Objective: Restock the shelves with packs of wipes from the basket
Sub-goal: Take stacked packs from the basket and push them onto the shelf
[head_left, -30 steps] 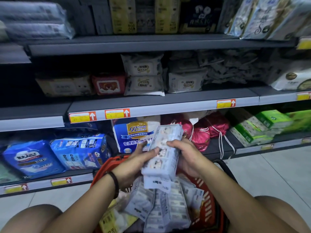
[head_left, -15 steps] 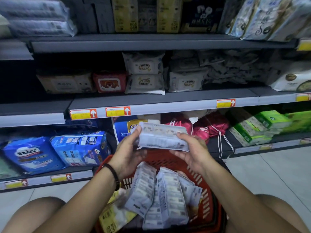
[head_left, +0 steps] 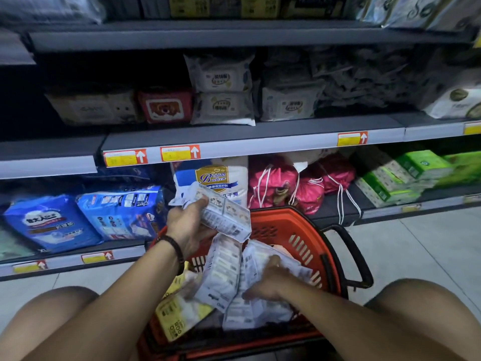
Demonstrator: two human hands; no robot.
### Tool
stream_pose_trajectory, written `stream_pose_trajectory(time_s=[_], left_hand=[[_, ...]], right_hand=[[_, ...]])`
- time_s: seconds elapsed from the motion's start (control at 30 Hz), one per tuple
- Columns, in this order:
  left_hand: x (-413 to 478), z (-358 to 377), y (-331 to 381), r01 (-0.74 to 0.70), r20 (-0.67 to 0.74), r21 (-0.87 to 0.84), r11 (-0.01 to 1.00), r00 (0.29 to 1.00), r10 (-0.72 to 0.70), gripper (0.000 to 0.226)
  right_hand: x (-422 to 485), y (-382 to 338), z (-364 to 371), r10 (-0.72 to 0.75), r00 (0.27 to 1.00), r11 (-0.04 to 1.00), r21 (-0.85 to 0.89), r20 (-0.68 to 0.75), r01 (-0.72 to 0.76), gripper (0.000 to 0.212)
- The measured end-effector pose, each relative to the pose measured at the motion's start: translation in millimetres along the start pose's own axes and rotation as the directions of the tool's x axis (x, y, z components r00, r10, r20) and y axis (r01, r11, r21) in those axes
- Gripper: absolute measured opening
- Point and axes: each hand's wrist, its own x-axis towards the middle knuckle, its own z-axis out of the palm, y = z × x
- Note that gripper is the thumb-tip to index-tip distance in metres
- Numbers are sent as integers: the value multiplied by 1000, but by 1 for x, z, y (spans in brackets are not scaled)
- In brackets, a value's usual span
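Left hand [head_left: 187, 225] held one pack of wipes [head_left: 226, 214] above the basket [head_left: 294, 217] while the right hand [head_left: 270, 280] was inside it.

The left fingers were curled round the near end of the pack, which was tilted, its far end pointing down and to the right, just over the red basket rim. The right hand lay palm-down on the loose packs [head_left: 223, 272] piled in the basket. Motion blur hid the right fingers, so whether they grasped a pack could not be told. A yellow pack [head_left: 179, 316] lay at the near left of the pile. The basket stood on the floor between the person's knees, in front of the shelves. Stacked white wipe packs [head_left: 221, 89] sat on the middle shelf [head_left: 260, 131], well above the held pack.
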Motion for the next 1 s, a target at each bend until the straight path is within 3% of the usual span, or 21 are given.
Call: stream_pose_trajectory(time_s=[0.07,0.17,0.3,0.43,0.6,0.67,0.73,0.8,0.9,1.0], left_hand=[[0,0,1,-25,4,-9,1000,1000,25,20],[6,-7,3,-42,-9,-18,999,999,42,28],[14,-19,3,-18,-17,-15,1000,1000,17,18],[12,-21,-2,1,-9,-25,1000,1000,-2,16],[0,-10,-7,17,39,-51,999,999,-15,19],[-4,-3,-11,21,45,-80,997,999,-18,27],[-7,3,-15,24,47,-125,992,999,-19,32],[-12,11,-17,33,58,-146,989,998,-25,31],[-22,27,-21,65,114,-192,979,992,-43,37],[-31,40,-20,89,157,-200,976,986,-57,70]], right_hand=[[4,-1,-10,-23,999,996,89,-28,25,141],[12,0,-41,-58,996,919,387,-75,82,85],[-5,0,-82,-109,993,643,760,-36,98,71],[-22,-4,-106,-172,983,368,921,-66,127,38],[-36,-22,-105,-291,945,120,974,-152,194,34],[-38,-33,-101,-315,916,13,964,-249,267,51],[-35,-44,-97,-297,895,-93,943,-333,319,64],[-34,-55,-93,-231,893,-166,920,-387,356,62],[-31,-70,-79,-101,870,-141,873,-482,467,48],[-31,-82,-65,-67,805,-62,808,-589,586,51]])
